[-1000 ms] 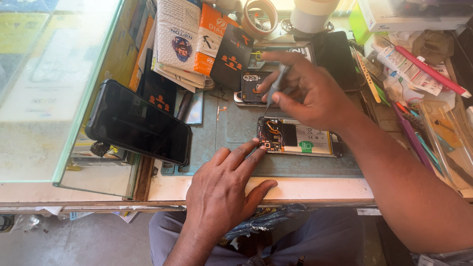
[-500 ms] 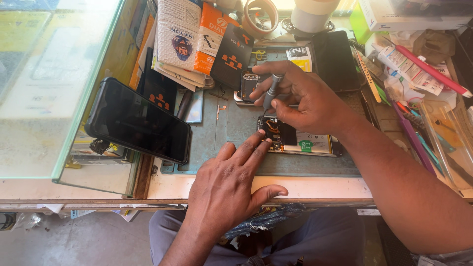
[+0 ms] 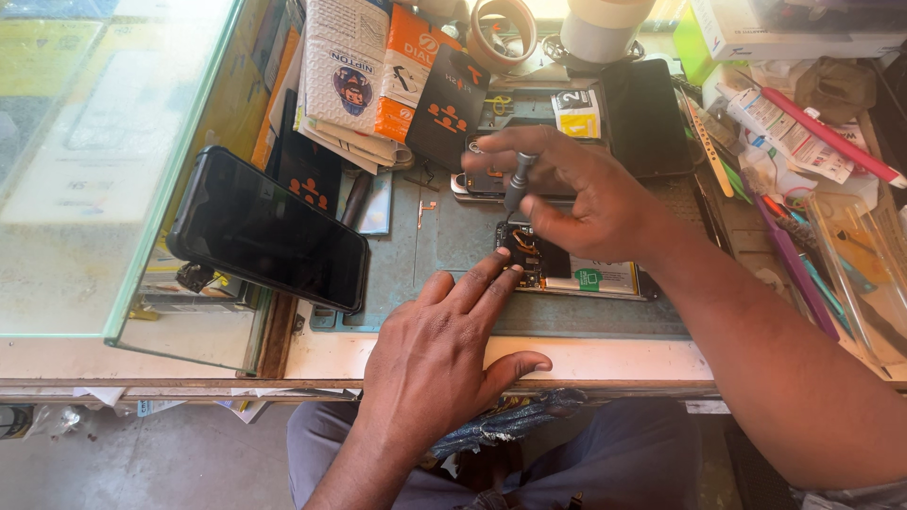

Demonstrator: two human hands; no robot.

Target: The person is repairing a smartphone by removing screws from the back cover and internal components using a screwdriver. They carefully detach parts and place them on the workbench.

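Right hand (image 3: 586, 198) upright on screwdriver (image 3: 518, 179)

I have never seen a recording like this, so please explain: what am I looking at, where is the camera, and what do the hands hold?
There is no machine here. A person sits at a workbench, and a camera worn on the head looks down at the two bare hands. On the grey-green mat lies an opened phone with its inner parts showing. The right hand holds a small screwdriver in a closed grip, its tip pointing down at the phone's upper end. The left hand holds nothing; its fingertips press at the phone's edge. To the left, a second phone with a dark screen rests on a glass case. Packets, tape rolls and tools lie around the mat.
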